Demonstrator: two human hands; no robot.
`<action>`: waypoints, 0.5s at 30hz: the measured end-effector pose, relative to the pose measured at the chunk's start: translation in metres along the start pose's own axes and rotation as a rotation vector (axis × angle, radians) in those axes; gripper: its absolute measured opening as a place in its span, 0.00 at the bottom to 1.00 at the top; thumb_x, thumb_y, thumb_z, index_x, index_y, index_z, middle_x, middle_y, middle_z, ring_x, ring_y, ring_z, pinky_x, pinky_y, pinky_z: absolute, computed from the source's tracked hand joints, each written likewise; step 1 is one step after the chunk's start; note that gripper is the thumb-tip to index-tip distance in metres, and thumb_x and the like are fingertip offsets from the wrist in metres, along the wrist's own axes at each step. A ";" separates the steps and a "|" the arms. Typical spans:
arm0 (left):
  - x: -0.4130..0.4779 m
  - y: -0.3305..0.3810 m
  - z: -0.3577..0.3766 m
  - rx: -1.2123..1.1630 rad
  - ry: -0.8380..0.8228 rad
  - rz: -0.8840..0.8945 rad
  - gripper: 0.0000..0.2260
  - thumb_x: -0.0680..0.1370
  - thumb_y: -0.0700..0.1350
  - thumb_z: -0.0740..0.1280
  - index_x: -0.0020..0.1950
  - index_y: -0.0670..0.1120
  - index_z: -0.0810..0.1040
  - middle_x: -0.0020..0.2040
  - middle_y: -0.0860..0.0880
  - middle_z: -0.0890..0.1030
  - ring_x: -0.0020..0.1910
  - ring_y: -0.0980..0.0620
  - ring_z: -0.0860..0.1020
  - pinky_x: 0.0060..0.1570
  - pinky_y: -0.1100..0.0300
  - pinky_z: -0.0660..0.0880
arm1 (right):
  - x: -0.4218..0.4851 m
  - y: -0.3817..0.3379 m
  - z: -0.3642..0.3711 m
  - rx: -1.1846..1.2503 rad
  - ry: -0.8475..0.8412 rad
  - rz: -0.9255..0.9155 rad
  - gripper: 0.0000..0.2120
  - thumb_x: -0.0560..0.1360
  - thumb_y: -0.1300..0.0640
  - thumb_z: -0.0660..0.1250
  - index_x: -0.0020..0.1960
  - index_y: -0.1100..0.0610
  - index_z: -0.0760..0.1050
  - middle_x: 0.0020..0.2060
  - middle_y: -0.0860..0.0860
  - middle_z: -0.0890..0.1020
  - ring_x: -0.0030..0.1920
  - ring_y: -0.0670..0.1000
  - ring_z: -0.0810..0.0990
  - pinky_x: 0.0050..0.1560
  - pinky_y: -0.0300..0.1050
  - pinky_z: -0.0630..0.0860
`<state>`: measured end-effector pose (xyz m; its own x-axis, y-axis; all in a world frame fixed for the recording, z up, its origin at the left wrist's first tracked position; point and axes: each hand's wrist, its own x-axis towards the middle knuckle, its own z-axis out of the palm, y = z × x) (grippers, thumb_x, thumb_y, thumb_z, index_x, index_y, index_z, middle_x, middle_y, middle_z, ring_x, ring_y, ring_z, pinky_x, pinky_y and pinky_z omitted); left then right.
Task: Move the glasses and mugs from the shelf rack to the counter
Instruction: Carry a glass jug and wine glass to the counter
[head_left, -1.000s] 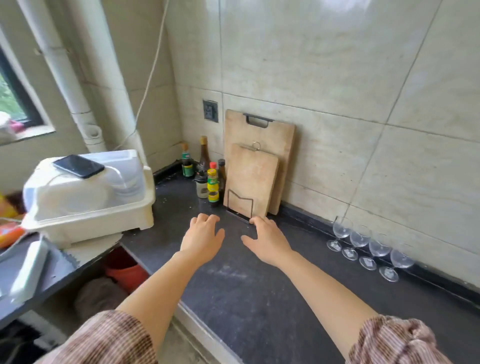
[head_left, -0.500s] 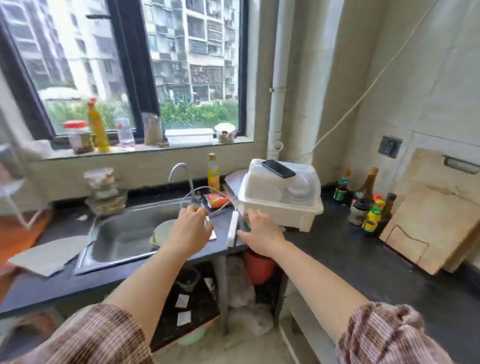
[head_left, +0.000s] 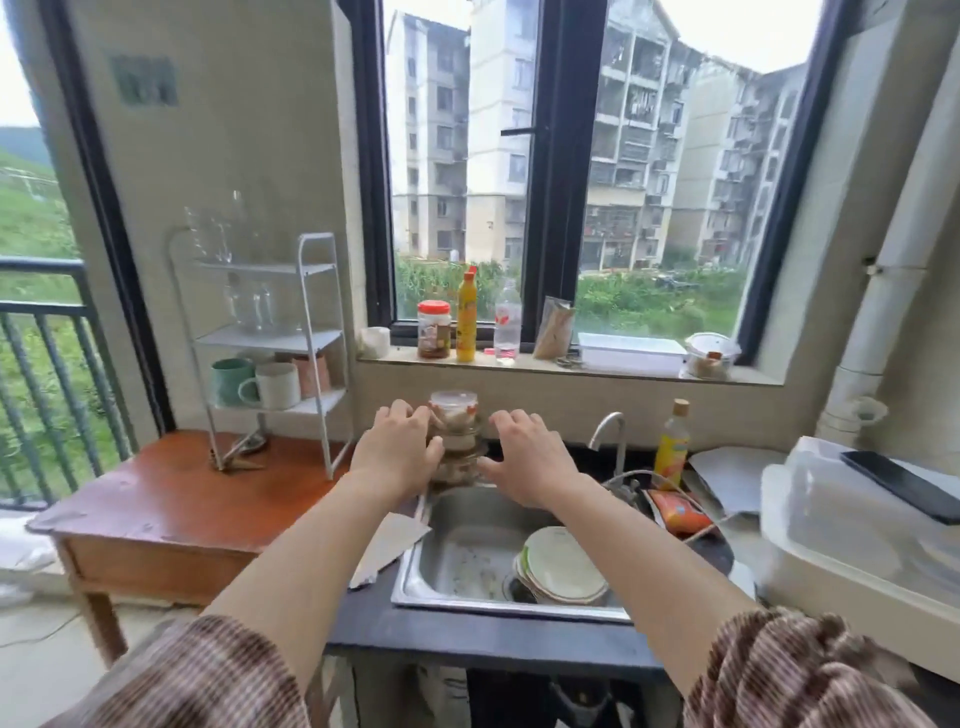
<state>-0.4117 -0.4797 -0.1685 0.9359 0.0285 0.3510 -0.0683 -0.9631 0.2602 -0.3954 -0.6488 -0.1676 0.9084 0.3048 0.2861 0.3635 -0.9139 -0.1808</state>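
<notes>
A white three-tier shelf rack (head_left: 317, 338) stands on a brown wooden table (head_left: 156, 499) at the left. Clear glasses (head_left: 218, 236) sit on its top tier and more clear glasses (head_left: 254, 306) on the middle tier. On the bottom tier are a green mug (head_left: 231, 379), a white mug (head_left: 275, 385) and a pinkish mug (head_left: 314, 371). My left hand (head_left: 397, 452) and my right hand (head_left: 524, 460) are stretched out in front of me above the sink's back edge, fingers relaxed, holding nothing. Both are to the right of the rack.
A steel sink (head_left: 467, 551) with stacked plates (head_left: 563, 564) lies below my hands, with stacked jars (head_left: 454, 431) behind them and a tap (head_left: 610, 439). Bottles and jars line the windowsill (head_left: 571, 366). A white covered dish box (head_left: 852, 540) with a phone (head_left: 906, 486) stands right.
The view has swung left from the counter corner with the wine glasses, past the sink, to face the window and the shelf rack. Both hands stay outstretched and hold nothing.
</notes>
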 end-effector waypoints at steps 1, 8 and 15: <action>0.014 -0.020 -0.003 0.007 0.004 -0.008 0.17 0.79 0.51 0.58 0.65 0.46 0.71 0.63 0.43 0.71 0.63 0.43 0.67 0.60 0.47 0.71 | 0.023 -0.013 0.007 0.013 -0.003 -0.018 0.25 0.76 0.46 0.64 0.68 0.56 0.66 0.63 0.55 0.73 0.64 0.57 0.69 0.60 0.55 0.70; 0.114 -0.146 -0.044 0.024 0.071 -0.135 0.17 0.78 0.50 0.58 0.65 0.45 0.71 0.63 0.42 0.71 0.64 0.42 0.67 0.62 0.46 0.69 | 0.177 -0.103 0.028 0.088 0.024 -0.111 0.27 0.76 0.46 0.64 0.69 0.57 0.64 0.65 0.56 0.72 0.66 0.58 0.67 0.62 0.58 0.70; 0.191 -0.246 -0.076 0.002 0.177 -0.185 0.18 0.78 0.50 0.58 0.66 0.47 0.70 0.65 0.43 0.71 0.63 0.45 0.69 0.56 0.51 0.70 | 0.293 -0.187 0.034 0.128 0.080 -0.222 0.25 0.76 0.48 0.65 0.68 0.59 0.66 0.63 0.57 0.73 0.63 0.58 0.70 0.61 0.56 0.72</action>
<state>-0.2421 -0.2174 -0.0971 0.8575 0.2507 0.4492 0.0996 -0.9376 0.3332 -0.1907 -0.3793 -0.0821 0.7863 0.4672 0.4043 0.5798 -0.7841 -0.2215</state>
